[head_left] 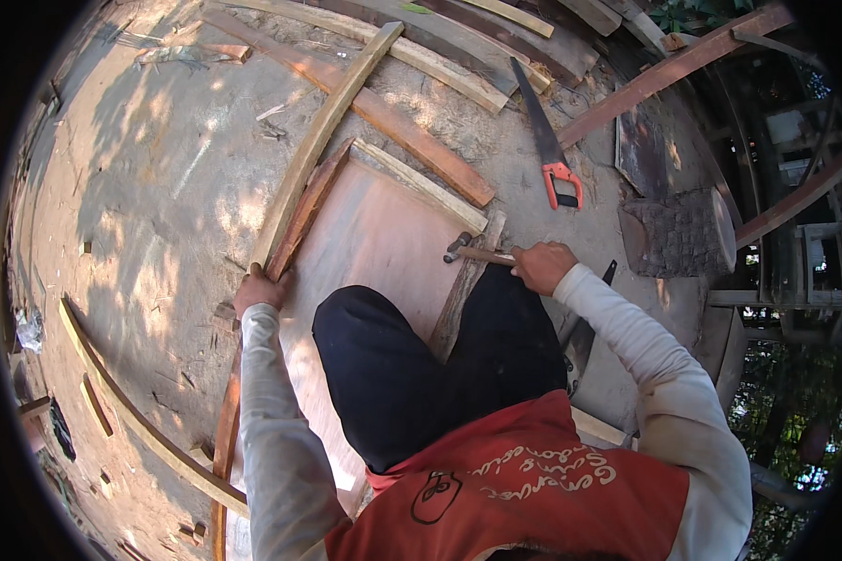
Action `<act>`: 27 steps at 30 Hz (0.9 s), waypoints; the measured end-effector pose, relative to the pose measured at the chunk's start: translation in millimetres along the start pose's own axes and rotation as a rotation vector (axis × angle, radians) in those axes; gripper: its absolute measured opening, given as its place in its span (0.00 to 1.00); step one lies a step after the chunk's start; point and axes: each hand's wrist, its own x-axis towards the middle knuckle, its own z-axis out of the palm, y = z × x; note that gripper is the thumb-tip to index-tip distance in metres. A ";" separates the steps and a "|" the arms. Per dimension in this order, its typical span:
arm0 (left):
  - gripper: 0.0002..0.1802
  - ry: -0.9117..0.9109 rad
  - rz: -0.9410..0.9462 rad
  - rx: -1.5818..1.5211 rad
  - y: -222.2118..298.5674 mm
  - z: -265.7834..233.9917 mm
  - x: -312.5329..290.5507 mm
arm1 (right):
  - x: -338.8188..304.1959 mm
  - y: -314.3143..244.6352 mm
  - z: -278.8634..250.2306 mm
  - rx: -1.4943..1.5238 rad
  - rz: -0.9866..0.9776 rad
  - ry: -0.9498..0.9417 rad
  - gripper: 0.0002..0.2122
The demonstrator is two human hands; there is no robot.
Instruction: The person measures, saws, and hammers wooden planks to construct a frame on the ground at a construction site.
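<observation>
On the dusty concrete floor [150,215], a person kneels over a large reddish-brown plywood sheet [370,234], black-trousered knees resting on it. The right hand [541,266] is wrapped fully around the wooden handle of a steel-headed hammer [472,251], whose head sits just above a narrow grey wooden batten [468,280] running along the sheet's right edge. The left hand [257,290] is closed over the near end of a long pale timber strip [323,140], pressing it against a thinner red-brown strip [309,201] along the sheet's left edge. A shorter pale batten [421,185] lies across the sheet's far edge.

This looks like the nailing stage of framing the sheet: the hammer is poised over the right batten while the left strip is steadied. The next blow would call for a square strike with the batten kept flush to the sheet's edge; whether a nail is set under the head is too small to tell.

Beyond the far edge lies an orange-handled hand saw [547,140], and to the right a grey woven mat [678,234]. No container shows anywhere.
</observation>
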 end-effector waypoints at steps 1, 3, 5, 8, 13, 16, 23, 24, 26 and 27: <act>0.44 -0.005 -0.002 0.002 -1.9 1.5 -0.3 | -7.6 -9.9 12.4 0.017 0.039 0.056 0.16; 0.44 0.018 0.009 0.003 -6.0 2.5 1.8 | -11.7 -8.9 17.9 0.063 -0.058 -0.001 0.17; 0.44 0.028 0.010 0.008 -7.2 5.5 4.5 | -6.5 3.2 11.3 0.154 -0.311 -0.152 0.16; 0.43 0.035 0.020 0.013 -2.0 9.7 6.6 | 14.2 29.9 -23.2 0.116 -0.081 -0.097 0.14; 0.42 0.023 -0.005 0.013 -1.7 3.5 1.1 | -12.8 -6.5 4.0 0.115 -0.081 -0.101 0.12; 0.42 0.055 0.005 0.008 -2.9 3.5 4.1 | 4.2 9.2 -16.5 0.156 -0.190 -0.213 0.13; 0.42 0.059 -0.005 0.042 -4.7 2.2 1.7 | 8.0 13.6 7.4 0.094 -0.023 0.033 0.16; 0.42 0.058 0.002 0.038 -5.5 4.5 4.7 | 3.1 9.7 -1.6 0.150 -0.144 -0.103 0.15; 0.42 0.049 -0.009 0.048 -8.1 10.8 6.4 | 11.1 14.6 -6.2 0.180 -0.255 -0.230 0.12; 0.42 0.048 -0.013 0.049 -3.8 12.2 7.8 | 14.6 23.9 -6.3 0.185 -0.243 -0.229 0.12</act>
